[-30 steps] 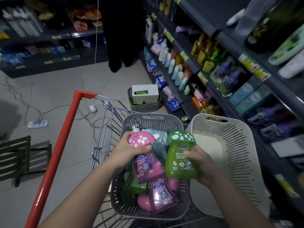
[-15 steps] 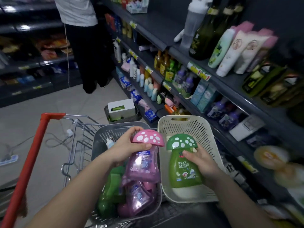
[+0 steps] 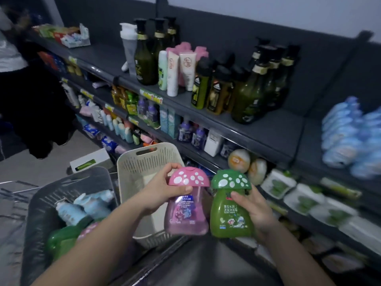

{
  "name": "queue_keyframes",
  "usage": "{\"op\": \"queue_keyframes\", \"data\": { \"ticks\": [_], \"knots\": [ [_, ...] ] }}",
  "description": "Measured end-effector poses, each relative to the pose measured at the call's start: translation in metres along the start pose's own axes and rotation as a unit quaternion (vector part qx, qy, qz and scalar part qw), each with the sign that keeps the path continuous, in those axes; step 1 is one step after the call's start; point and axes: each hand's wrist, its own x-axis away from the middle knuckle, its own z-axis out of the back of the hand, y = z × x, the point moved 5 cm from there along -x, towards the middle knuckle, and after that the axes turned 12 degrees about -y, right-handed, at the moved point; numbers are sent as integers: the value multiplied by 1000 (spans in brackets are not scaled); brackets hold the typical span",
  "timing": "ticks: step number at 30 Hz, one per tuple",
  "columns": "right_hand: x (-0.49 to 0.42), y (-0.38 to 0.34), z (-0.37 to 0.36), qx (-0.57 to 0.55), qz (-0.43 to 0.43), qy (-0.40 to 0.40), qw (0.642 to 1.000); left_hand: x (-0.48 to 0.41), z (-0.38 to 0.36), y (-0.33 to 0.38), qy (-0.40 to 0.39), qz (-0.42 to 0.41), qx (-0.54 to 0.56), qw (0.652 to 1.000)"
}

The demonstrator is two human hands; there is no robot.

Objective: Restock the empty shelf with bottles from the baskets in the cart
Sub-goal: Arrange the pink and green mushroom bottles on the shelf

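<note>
Two mushroom bottles up: my left hand (image 3: 165, 190) grips the pink bottle (image 3: 186, 201), right hand (image 3: 254, 211) grips the green bottle (image 3: 231, 205), upright so they can go straight onto the shelf (image 3: 274, 129).

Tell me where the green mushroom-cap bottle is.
Head view, lower centre: the right hand grips the green mushroom-cap bottle, just right of the pink bottle in the left hand.

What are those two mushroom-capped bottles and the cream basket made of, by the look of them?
Pink bottle: probably plastic; tinted, translucent body under a glossy opaque cap. Green bottle: likely plastic too; opaque body, shiny cap with highlights. Cream basket: matte moulded plastic, judging by its slotted walls and cut-out handle.
</note>
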Motion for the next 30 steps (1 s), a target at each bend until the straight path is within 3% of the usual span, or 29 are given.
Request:
{"op": "queue_keyframes", "data": {
  "ticks": [9, 17, 30],
  "knots": [
    [121, -45, 116, -4, 45, 97, 994, -59, -167, 3, -90, -17, 6, 996],
    [189, -59, 189, -34, 73, 185, 979, -107, -265, 6, -173, 7, -21, 985],
    [257, -120, 291, -55, 185, 347, 918, -218, -410, 39, -306, -36, -56, 950]
  ]
}}
